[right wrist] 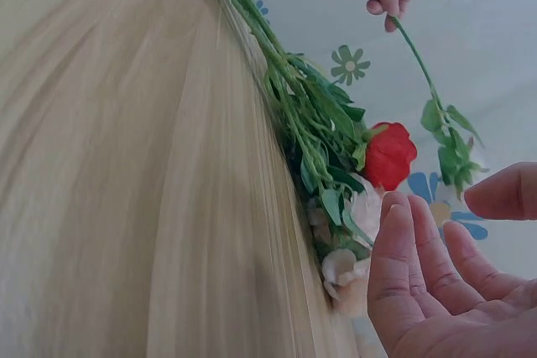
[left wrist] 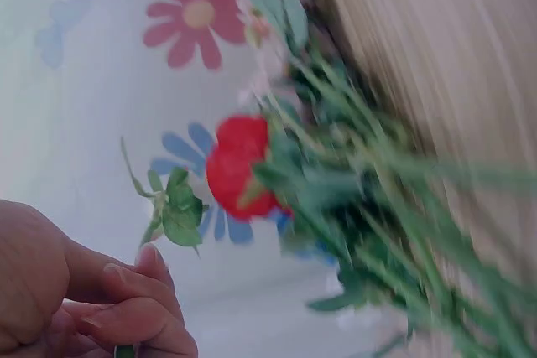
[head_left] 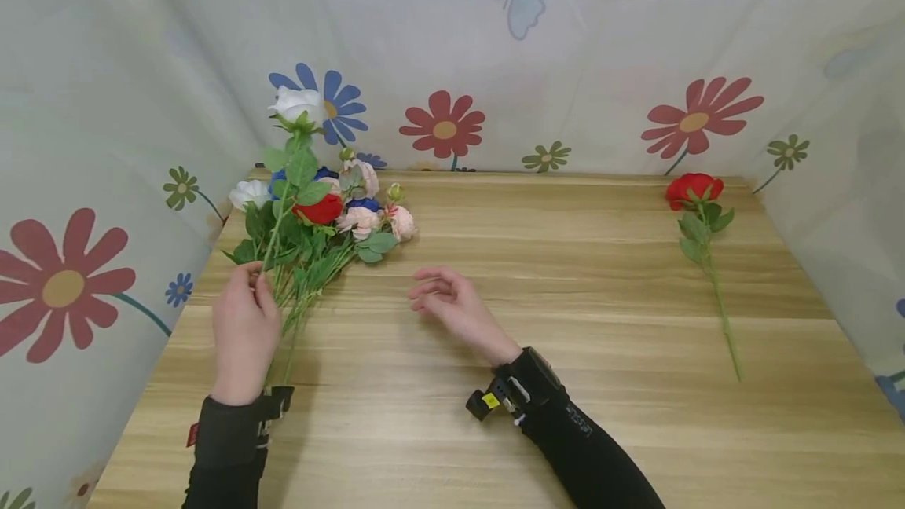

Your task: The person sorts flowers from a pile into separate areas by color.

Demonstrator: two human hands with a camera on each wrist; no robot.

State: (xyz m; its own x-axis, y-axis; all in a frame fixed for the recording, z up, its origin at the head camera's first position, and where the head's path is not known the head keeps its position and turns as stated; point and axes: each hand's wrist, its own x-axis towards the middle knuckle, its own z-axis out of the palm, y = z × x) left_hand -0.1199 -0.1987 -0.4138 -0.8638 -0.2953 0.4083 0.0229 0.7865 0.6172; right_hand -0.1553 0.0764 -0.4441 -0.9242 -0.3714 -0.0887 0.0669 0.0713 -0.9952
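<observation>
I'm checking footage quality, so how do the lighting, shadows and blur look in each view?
Head view: soft, fairly even light, with a faint shadow on the table beside the left sleeve; left wrist view: the nearest flower stems are blurred; right wrist view: the red rose looks fairly clear.

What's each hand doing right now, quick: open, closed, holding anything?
Left hand: closed, holding a white rose by its stem.
Right hand: open, fingers loosely bent, holding nothing.
</observation>
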